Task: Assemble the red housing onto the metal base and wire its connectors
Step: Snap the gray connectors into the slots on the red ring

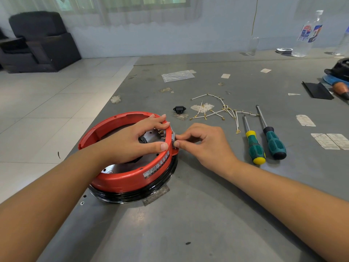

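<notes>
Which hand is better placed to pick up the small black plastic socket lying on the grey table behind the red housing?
The right hand, probably. The small black plastic socket lies just beyond it, and it only pinches the grey connector block. The left hand steadies the red round plastic housing.

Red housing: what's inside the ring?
Inside the red housing: metal base with holes, brass terminals. The left hand covers the centre.
</notes>
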Demonstrator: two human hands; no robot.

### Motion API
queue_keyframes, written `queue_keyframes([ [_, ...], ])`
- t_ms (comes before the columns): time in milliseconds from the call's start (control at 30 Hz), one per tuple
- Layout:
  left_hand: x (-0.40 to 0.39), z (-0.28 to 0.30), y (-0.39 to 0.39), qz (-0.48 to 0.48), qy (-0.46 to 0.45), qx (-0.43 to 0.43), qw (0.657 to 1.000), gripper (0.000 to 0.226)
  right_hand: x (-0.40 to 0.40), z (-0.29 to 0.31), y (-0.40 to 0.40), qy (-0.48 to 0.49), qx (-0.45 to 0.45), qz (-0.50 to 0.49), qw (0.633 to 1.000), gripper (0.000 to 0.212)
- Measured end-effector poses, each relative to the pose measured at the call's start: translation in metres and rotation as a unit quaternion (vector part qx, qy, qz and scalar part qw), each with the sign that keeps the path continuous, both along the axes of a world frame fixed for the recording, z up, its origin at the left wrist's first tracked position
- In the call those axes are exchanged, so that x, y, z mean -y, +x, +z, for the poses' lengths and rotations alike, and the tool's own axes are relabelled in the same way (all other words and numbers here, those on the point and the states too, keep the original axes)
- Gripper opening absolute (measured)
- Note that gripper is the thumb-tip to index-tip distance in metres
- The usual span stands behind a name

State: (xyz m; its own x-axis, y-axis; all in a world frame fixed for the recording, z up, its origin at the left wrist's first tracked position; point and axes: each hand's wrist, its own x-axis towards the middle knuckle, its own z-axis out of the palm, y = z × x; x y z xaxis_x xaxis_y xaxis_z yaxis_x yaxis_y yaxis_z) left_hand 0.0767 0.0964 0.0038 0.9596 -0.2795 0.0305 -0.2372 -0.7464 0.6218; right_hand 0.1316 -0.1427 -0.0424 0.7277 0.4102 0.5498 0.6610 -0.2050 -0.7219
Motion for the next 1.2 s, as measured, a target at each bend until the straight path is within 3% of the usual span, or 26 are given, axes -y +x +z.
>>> queue_keyframes([
  [467, 0.001, 0.001, -0.001, 0.004, 0.007, 0.003, 1.0, 0.06, -0.001, 0.001, 0.0, -0.029, 0.038, 0.021, 0.999, 0.013],
  [567, 0.003, 0.006, -0.004, 0.014, 0.029, 0.019, 0.999, 0.064, -0.001, -0.001, -0.001, -0.014, -0.007, 0.022, 1.0, 0.014],
  [700, 0.01, 0.012, -0.005, 0.101, 0.018, 0.013, 0.995, 0.075, -0.004, -0.001, 0.001, -0.016, -0.081, 0.013, 0.996, 0.022],
  [800, 0.028, 0.01, -0.003, 0.18, 0.1, -0.016, 0.978, 0.092, -0.007, -0.002, 0.001, -0.053, -0.094, 0.024, 0.994, 0.027],
  [1000, 0.054, 0.005, 0.005, 0.235, 0.161, -0.012, 0.958, 0.075, -0.003, -0.002, 0.003, -0.047, -0.124, 0.02, 0.991, 0.022],
  [1200, 0.057, 0.016, -0.009, 0.168, 0.129, -0.041, 0.976, 0.052, -0.003, -0.002, 0.01, -0.006, -0.176, -0.014, 0.984, 0.019],
])
